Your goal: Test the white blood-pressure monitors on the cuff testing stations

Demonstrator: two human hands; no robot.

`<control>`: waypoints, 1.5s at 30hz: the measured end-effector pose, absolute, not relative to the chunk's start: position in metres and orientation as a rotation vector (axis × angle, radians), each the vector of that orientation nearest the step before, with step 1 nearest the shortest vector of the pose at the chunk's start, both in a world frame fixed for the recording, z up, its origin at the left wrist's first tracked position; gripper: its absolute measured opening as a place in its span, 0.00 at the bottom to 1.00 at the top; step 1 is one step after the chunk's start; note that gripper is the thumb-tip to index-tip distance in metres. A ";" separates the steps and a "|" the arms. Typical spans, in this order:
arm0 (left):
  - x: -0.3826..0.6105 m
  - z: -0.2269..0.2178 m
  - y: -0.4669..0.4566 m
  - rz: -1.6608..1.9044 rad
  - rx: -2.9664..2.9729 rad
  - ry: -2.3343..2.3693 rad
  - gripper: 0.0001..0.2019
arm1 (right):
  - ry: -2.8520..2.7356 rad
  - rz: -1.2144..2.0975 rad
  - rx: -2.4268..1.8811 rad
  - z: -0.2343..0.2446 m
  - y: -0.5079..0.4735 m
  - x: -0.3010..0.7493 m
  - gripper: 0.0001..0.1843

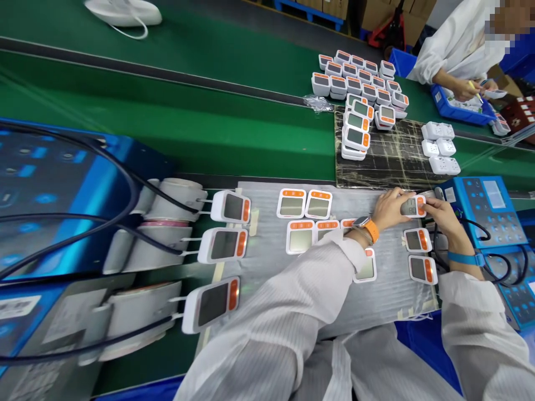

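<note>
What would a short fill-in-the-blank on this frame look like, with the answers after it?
1. The left hand and right hand together hold a white monitor whose end strip is ____.
2. The wristband on the right wrist is ____.
3. The monitors attached to rolled white cuffs number ____.

Answers: orange; blue; three

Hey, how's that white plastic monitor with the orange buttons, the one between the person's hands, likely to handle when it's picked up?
Held between the left hand and right hand, the white plastic monitor looks stiff and hard-shelled, so it probably won't flex. Its flat, boxy shape, like the matching units on the grey mat, suggests it won't roll. The smooth face may be slightly slippery.
</note>
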State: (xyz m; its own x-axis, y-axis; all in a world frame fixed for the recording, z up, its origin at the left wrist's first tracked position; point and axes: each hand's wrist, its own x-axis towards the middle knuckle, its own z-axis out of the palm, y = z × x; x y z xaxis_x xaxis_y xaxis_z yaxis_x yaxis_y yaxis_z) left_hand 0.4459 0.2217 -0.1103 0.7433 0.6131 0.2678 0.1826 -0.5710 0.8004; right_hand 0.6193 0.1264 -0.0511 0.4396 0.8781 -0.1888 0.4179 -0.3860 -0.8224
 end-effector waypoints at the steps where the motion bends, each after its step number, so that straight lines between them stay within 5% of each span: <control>1: 0.446 -0.112 0.222 0.690 2.121 0.593 0.39 | -1.054 0.841 -1.978 -0.051 0.126 0.619 0.21; 11: 0.449 -0.117 0.220 0.736 1.932 0.542 0.41 | -1.443 0.976 -1.940 -0.047 0.136 0.633 0.15; 17: 0.452 -0.109 0.224 0.561 1.772 0.649 0.38 | -1.640 0.644 -2.141 -0.070 0.140 0.638 0.07; 29: 0.347 -0.058 0.343 0.234 2.391 1.219 0.31 | -1.775 0.317 -2.096 -0.100 0.146 0.637 0.12; 34: 0.366 -0.061 0.295 0.355 2.507 1.425 0.22 | -1.813 0.298 -2.179 -0.087 0.139 0.634 0.12; 37: 0.382 -0.050 0.248 0.086 2.612 1.138 0.18 | -1.901 0.293 -2.136 -0.082 0.134 0.633 0.14; 41: 0.380 -0.040 0.206 -0.396 2.568 0.900 0.30 | -1.890 0.241 -2.159 -0.078 0.127 0.631 0.13; 45: 0.368 -0.044 0.190 -0.337 2.592 0.919 0.30 | -1.853 0.164 -2.162 -0.067 0.119 0.630 0.17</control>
